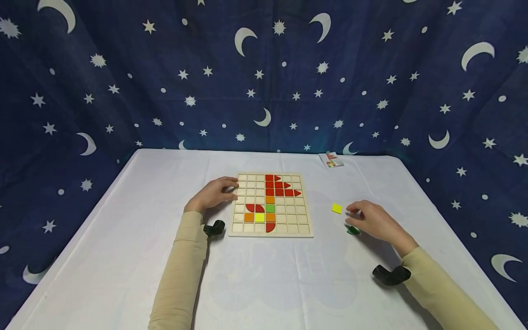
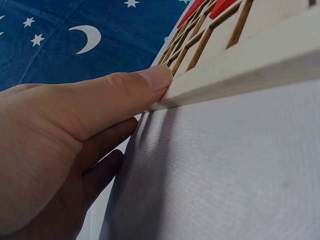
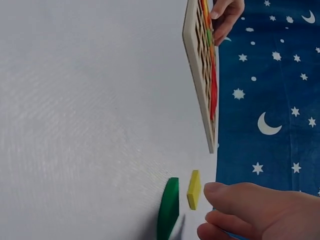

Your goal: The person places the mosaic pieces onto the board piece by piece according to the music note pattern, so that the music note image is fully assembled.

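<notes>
A square wooden grid board (image 1: 288, 229) lies on the white table, with red, orange, yellow and green pieces set in some of its cells. My left hand (image 1: 215, 192) is at the board's left edge, fingers spread apart. Seen from the left wrist, the thumb (image 2: 120, 92) rests on the board's rim and the other fingers sit lower, beside it. My right hand (image 1: 373, 221) hovers right of the board with loosely bent fingers and nothing between them. Close by its thumb is a dark green curved piece (image 1: 352, 230). A loose yellow square (image 1: 336, 208) lies just left of its fingertips.
A small printed card (image 1: 331, 160) with a coloured grid picture lies at the table's far edge. Behind the table (image 1: 103, 275) hangs a dark blue curtain (image 1: 264, 82) with moons and stars. Black devices (image 1: 392, 275) are worn at both wrists.
</notes>
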A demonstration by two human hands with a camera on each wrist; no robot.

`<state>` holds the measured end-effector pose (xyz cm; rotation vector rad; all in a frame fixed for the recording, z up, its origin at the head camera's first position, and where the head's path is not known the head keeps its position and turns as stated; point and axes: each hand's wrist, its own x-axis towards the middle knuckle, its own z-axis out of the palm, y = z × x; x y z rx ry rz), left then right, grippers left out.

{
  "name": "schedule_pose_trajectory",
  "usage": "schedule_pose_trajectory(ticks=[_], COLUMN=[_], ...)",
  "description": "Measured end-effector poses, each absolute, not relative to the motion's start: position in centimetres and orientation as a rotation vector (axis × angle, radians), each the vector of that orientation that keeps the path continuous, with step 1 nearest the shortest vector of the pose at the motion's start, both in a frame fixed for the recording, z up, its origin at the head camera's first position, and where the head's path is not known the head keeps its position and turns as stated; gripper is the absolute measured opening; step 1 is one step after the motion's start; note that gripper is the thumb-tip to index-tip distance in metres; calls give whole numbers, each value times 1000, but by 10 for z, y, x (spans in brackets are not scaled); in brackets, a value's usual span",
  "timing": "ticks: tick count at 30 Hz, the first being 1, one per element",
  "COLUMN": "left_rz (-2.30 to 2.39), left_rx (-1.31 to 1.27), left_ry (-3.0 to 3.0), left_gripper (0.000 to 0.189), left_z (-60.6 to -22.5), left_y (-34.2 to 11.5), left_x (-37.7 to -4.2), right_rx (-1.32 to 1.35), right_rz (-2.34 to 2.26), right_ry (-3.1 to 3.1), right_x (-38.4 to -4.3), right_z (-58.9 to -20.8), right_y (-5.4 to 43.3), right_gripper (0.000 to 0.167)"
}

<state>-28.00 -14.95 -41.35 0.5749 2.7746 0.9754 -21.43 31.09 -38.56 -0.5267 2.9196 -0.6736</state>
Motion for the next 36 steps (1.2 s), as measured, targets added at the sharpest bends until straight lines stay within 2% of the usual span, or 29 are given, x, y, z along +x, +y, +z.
schedule_pose_trajectory(ticks=[6, 11, 15, 22, 27, 36], left_rz=[984, 995, 999, 995, 1000, 991], left_rx=[544, 550, 557, 540, 536, 532], left_ry=[2760, 2752, 2757, 2759, 2751, 2756], left_gripper=[46, 47, 46, 46, 47, 47], left_z=[-414, -415, -415, -417, -417, -416], left_y=[-150, -150, -150, -151, -151, -151], left_x=[-280, -281, -281, -282, -281, -282], right_rx=[-521, -530, -521, -544, -583, -760], right_rz=[-597, -576, -581, -612, -608, -731], right_ry=[2929, 2913, 2924, 2926, 2941, 2896], right_x=[-223, -229, -231, -235, -235, -228], right_z=[-393, -398, -400, -403, -403, -394], right_y=[306, 303, 300, 295, 289, 234], right_gripper=[49, 51, 47, 30, 27, 24])
